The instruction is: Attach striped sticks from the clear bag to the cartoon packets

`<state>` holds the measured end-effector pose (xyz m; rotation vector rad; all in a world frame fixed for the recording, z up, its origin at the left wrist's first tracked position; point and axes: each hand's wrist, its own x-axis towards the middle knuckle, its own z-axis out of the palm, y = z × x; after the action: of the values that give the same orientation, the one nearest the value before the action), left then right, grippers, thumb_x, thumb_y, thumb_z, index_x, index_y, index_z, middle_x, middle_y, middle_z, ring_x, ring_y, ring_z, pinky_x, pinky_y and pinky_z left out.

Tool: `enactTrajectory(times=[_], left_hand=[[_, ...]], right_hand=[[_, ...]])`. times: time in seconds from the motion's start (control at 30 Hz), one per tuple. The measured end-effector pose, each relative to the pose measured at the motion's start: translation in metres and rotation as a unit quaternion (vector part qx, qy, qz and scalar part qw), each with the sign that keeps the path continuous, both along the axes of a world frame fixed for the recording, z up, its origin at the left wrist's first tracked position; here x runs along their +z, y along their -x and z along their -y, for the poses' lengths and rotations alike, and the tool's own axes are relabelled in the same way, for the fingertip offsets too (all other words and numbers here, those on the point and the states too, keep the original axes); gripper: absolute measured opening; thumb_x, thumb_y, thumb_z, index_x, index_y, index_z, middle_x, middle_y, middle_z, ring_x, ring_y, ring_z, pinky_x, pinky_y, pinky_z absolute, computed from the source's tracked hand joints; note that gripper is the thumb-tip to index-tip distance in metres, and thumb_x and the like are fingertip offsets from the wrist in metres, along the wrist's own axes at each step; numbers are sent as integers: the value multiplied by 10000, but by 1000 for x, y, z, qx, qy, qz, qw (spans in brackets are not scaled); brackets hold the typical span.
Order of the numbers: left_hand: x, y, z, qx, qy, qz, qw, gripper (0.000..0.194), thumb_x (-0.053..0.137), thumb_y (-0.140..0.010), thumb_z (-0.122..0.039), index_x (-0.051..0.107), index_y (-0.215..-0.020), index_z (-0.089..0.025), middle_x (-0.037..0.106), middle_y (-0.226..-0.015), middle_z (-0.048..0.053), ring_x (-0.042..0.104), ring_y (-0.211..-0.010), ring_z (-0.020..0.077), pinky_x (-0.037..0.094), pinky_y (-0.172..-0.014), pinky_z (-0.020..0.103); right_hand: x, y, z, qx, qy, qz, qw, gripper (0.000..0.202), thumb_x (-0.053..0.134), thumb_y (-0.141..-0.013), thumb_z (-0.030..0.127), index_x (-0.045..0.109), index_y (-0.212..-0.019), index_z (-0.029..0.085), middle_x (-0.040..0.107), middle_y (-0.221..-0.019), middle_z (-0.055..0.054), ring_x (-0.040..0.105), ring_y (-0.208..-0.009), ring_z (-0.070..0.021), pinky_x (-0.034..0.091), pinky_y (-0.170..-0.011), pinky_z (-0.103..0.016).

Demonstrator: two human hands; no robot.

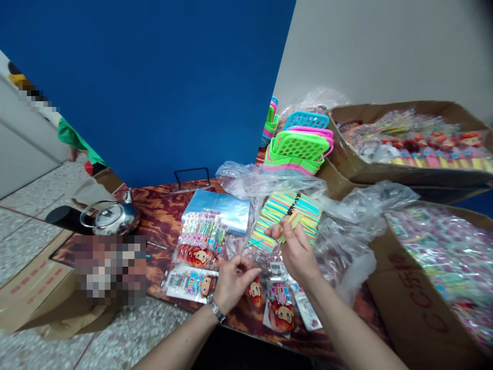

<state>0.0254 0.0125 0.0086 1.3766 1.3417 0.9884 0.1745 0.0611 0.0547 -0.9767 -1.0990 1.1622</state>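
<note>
My right hand [298,249] has its fingers closed on a few yellow-green sticks, above the pile of colored sticks [269,221] lying on clear plastic. My left hand [234,282], with a metal watch at the wrist, is near the table's front edge, thumb and fingers brought close together over a small printed packet [254,293]; whatever lies between its fingertips is too small to make out. Left of it lie a stack of printed packets [200,256] and a white packet [192,283]. Another packet [281,311] sits below my right hand.
Blue-tinted bags [219,208] lie behind the packets. A kettle [111,217] stands at the left. Stacked plastic baskets [300,146] are at the back. Cardboard boxes of packets [408,295] fill the right side. Crumpled clear plastic [346,257] spreads beside the sticks.
</note>
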Motion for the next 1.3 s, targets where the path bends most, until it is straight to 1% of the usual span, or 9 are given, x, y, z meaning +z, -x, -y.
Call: enactTrajectory(times=[0.17,0.37,0.57,0.67,0.87,1.0,1.07,1.2,1.3], left_hand=[[-2,-2,0,10,-17,-23,1000,183,652,-699,-304,563,-664,-149,580,-603,-13,493,-524,103,397,-518,201],[1,-3,-1,27,-34,-33,999,201,646,-717,-335,566,-687,-153,584,-591,-12,486,-490,98,399,-488,199],[14,5,-5,5,-143,-62,988,122,624,-758,-285,611,-750,-163,633,-706,23,542,-556,113,441,-552,215],[16,9,-7,-6,-174,-62,983,117,628,-760,-277,623,-787,-164,642,-749,39,556,-587,126,451,-576,228],[13,14,-6,-13,-183,-60,981,127,611,-776,-265,637,-843,-160,655,-778,44,566,-594,126,454,-566,224],[16,38,-4,-1,-181,-110,977,119,582,-796,-265,642,-838,-171,662,-766,39,579,-621,134,465,-594,236],[17,60,-7,36,-198,-164,966,114,570,-802,-273,639,-794,-182,661,-827,52,598,-767,172,474,-711,286],[5,103,-25,113,-221,-305,919,155,591,-771,-332,632,-714,-194,597,-1030,88,527,-1026,257,394,-911,426],[-16,119,-40,140,-220,-367,893,204,578,-771,-363,635,-831,-176,533,-1125,130,467,-1116,299,357,-951,468]], right_hand=[[12,16,11,-10,-73,85,994,143,334,-921,361,422,-928,248,545,-781,4,534,-924,-167,392,-892,-393],[10,23,20,-32,-91,214,972,213,272,-934,339,455,-954,232,585,-939,-57,481,-1084,-182,352,-957,-397],[10,9,27,12,-129,340,931,385,320,-903,417,425,-1204,201,370,-1343,-119,326,-1264,-235,290,-1027,-428],[14,-4,27,-4,-164,353,921,397,335,-905,373,378,-1260,200,415,-1306,-128,366,-1238,-234,313,-1011,-438],[21,-13,26,-3,-236,417,878,250,458,-857,223,520,-1098,248,509,-1175,-85,492,-1105,-212,399,-925,-397],[6,-27,22,-34,-210,463,861,213,444,-864,245,520,-1062,225,589,-1025,-80,558,-973,-201,440,-839,-356],[-12,-40,20,1,-165,546,821,189,446,-866,273,541,-1017,213,616,-941,-74,576,-887,-199,449,-780,-335],[-50,-64,24,97,-66,733,670,235,586,-777,341,586,-968,205,626,-904,-83,563,-878,-253,431,-732,-357],[-67,-69,26,109,-43,770,627,217,599,-766,352,587,-938,219,629,-900,-69,552,-898,-253,407,-716,-336]])
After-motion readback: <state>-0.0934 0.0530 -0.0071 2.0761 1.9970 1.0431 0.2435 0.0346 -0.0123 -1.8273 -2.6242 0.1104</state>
